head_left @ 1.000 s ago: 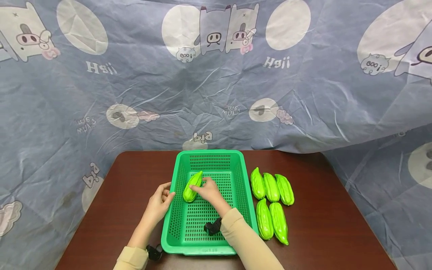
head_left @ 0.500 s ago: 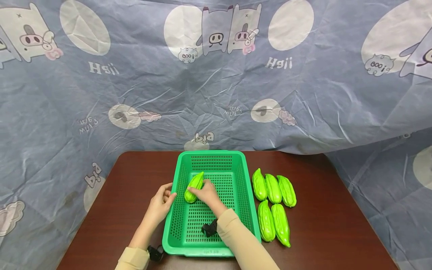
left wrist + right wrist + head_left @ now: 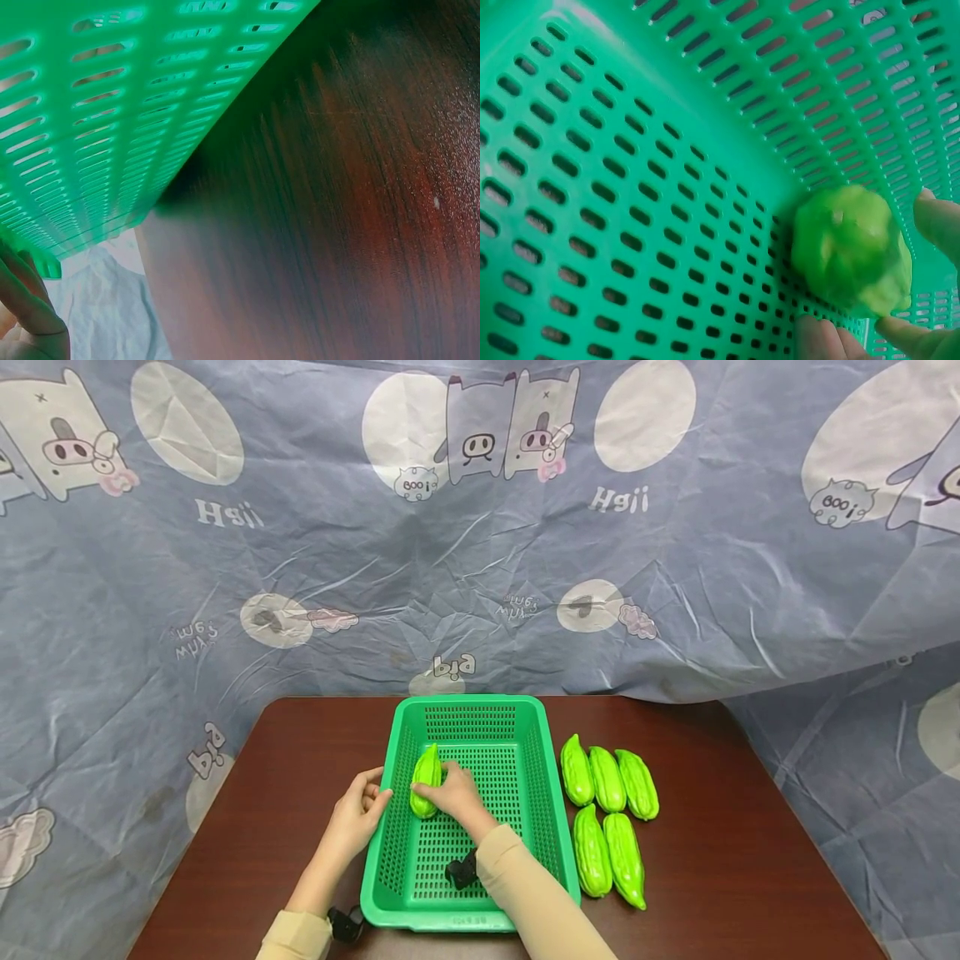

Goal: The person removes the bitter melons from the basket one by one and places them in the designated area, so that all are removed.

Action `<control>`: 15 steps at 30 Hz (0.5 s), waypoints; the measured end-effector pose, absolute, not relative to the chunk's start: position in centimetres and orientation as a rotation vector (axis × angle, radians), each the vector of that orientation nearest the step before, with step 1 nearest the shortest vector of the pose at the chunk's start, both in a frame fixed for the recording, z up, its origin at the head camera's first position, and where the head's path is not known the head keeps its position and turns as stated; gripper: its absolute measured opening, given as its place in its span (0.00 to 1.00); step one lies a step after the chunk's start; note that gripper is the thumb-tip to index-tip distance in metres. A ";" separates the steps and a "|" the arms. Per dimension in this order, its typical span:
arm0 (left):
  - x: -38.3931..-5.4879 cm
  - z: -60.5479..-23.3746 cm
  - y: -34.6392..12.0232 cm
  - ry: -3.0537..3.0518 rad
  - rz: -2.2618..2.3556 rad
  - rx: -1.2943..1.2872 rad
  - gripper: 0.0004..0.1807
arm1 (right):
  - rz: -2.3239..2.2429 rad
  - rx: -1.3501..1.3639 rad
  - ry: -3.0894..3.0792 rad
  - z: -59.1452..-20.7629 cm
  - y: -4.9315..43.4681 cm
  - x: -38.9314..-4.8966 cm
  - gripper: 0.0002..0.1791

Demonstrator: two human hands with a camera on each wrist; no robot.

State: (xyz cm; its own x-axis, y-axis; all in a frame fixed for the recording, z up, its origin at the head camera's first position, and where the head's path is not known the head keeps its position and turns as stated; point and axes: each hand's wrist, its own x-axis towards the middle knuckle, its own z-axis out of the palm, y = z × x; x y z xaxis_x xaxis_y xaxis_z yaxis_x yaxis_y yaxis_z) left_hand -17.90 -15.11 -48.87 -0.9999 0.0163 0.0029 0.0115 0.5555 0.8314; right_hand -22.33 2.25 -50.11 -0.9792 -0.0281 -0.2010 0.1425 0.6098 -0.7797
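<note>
A light green, ridged bitter melon [image 3: 426, 802] lies in the left part of the green plastic basket [image 3: 498, 920]. My right hand [image 3: 459, 795] grips it from the right, its thumb across the melon in the head view. From the right wrist, the melon's blunt end [image 3: 849, 251] shows near the basket's side wall, with fingertips [image 3: 904, 336] at its lower edge. At the basket's left rim my left hand [image 3: 358, 810] holds the edge with thumb and bent fingers. The left wrist view shows only part of that hand [image 3: 34, 319], below the slotted wall.
Right of the basket several more bitter melons [image 3: 607, 779] lie on the dark wooden table [image 3: 712, 860] in two rows. A printed grey-blue cloth [image 3: 480, 568] hangs behind the table. Both wrists carry small black cameras.
My right hand has shifted slightly left and toward me, turning the melon from a rightward slant to nearly straight. My left hand stays at the rim; the head view shifted slightly.
</note>
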 end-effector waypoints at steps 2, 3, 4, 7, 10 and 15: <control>-17.9 -48.9 -15.1 2.763 1.479 0.025 0.25 | -1.293 0.088 2.643 -50.1 2.1 -22.3 0.41; -17.9 -48.9 -15.1 2.762 1.478 0.026 0.25 | -1.299 0.084 2.642 -50.2 2.0 -22.3 0.41; -17.9 -48.9 -15.1 2.760 1.478 0.023 0.25 | -1.305 0.080 2.642 -50.2 1.9 -22.3 0.41; -17.9 -48.9 -15.1 2.758 1.478 0.028 0.26 | -1.303 0.080 2.652 -50.4 1.7 -22.3 0.43; -17.9 -48.9 -15.1 2.758 1.478 0.027 0.25 | -1.297 0.074 2.659 -50.5 1.6 -22.3 0.43; -17.9 -48.9 -15.1 2.762 1.477 0.023 0.25 | -1.317 0.084 2.647 -50.6 1.6 -22.3 0.44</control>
State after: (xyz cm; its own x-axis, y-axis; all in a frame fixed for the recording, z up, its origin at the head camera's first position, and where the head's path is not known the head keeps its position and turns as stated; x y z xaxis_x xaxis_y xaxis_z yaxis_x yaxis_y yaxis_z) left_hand -17.92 -15.08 -48.86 -0.9998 0.0175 -0.0009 0.0089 0.5551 0.8317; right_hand -22.30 1.56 -50.63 -0.9815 -0.0309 -0.1891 0.1323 0.6052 -0.7850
